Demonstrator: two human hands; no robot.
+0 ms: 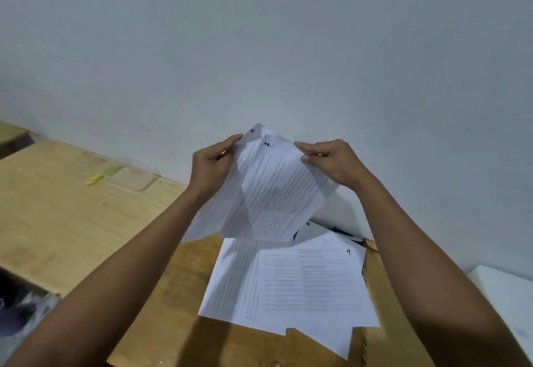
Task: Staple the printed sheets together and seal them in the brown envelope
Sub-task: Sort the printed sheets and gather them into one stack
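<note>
Printed sheets (pixel 259 190) are thin & floppy, super light, sag w/o support, so pinch at the top corners imo. Mid-frame, held up in the air: left hand (pixel 212 166) pinches the top left edge, right hand (pixel 331 162) the top right. More sheets (pixel 291 283) lie on the table (pixel 63 222) below, prob over the brown envelope (pixel 383 303) at lower right

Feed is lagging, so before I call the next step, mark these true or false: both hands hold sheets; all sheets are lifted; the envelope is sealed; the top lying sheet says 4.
1. Both hands hold sheets up. True: left hand and right hand pinch the held sheets.
2. Every sheet is lifted. False: loose sheets lie on the table.
3. The brown envelope is sealed with the sheets inside. False: sheets lie on it.
4. The top lying sheet is marked 4. True.
</note>
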